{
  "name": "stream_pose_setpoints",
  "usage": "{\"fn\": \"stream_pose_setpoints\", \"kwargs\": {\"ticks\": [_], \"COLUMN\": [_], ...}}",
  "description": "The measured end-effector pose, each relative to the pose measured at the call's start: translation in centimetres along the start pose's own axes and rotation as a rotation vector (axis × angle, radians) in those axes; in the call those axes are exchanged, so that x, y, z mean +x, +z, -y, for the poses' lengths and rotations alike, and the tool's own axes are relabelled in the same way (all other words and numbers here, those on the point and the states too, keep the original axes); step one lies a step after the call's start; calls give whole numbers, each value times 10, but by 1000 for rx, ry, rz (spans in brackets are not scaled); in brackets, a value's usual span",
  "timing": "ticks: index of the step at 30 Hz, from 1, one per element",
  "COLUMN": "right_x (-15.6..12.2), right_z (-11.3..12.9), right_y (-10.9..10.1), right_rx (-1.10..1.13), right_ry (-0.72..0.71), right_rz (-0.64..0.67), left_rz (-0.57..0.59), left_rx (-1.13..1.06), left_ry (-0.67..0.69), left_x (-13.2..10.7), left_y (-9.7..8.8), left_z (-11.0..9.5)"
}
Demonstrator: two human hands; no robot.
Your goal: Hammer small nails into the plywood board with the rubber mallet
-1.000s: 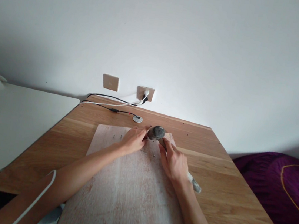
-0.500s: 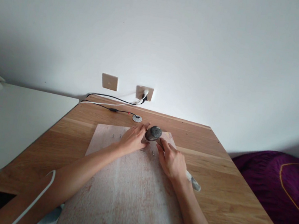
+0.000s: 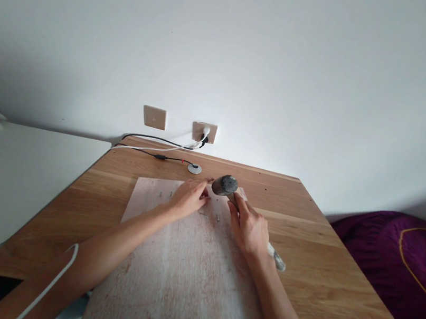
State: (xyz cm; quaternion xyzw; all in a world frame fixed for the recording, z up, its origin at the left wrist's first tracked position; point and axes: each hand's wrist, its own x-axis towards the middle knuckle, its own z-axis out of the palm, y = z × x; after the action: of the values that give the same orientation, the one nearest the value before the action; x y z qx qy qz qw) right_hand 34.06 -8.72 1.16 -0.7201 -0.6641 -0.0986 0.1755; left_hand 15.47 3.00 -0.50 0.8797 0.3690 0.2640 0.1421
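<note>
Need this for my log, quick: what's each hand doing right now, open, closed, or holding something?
Left hand: fingers pinched together on the board; contents too small to tell.
Right hand: closed around the hammer handle.

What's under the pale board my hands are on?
The pale board lies on the wooden table, its near edge overhanging. The right hand grips the hammer over it; the left hand rests on it. Anything between board and table is hidden.

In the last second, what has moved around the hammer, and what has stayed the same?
The head of the hammer dipped toward the left hand, then lifted again, slightly up and to the right. The right hand kept its grip on the handle; nothing was picked up or released. The left hand stayed on the board, fingertips together beside the head.
</note>
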Motion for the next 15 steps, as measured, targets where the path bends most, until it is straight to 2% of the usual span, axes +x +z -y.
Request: {"fn": "stream_pose_setpoints", "kwargs": {"ticks": [8, 15], "right_x": [0, 1], "right_z": [5, 6], "right_y": [-4, -5], "right_rx": [-10, -20], "right_ry": [-19, -14], "right_rz": [77, 76], "left_rz": [26, 56], "left_rx": [61, 122], "left_ry": [8, 55], "left_x": [3, 2], "left_y": [-2, 1], "left_z": [-4, 0]}}
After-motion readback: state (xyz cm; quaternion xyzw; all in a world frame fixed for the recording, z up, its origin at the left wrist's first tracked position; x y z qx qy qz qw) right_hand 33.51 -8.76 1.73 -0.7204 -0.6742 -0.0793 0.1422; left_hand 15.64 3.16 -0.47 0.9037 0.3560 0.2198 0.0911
